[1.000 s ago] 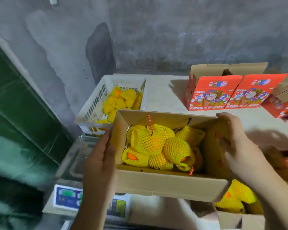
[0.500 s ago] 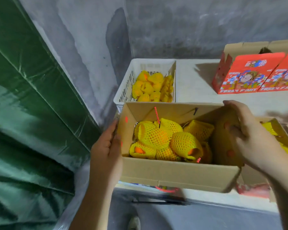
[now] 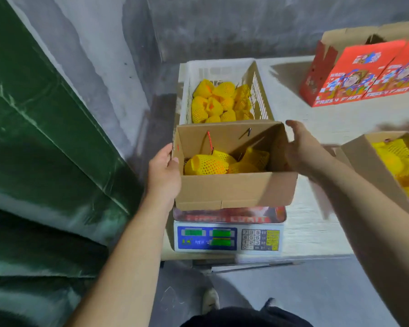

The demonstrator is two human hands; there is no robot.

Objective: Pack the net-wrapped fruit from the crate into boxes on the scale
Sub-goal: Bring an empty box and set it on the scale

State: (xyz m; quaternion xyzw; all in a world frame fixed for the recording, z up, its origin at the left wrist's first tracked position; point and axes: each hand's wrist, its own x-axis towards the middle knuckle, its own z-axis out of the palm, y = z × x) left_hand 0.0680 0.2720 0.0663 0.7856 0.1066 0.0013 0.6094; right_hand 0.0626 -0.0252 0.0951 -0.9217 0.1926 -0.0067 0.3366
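Box point(image 3: 232, 190) lowered onto scale point(image 3: 229, 234), crate point(image 3: 219, 69) behind

Both arms are bare from the hand up to the edge of the picture; no sleeve, watch, ring or glove shows on them. The left hand point(image 3: 164, 172) and the right hand point(image 3: 304, 149) have short nails, as far as the blur allows to see; the right one is smeared by motion. Far below the hands, at the bottom edge, there is dark, almost black clothing point(image 3: 243, 317) on the lower body, with a small fold or corner standing up at its top. Just above and left of it one light-coloured shoe point(image 3: 210, 299) shows on the grey floor; its details are too blurred to tell.
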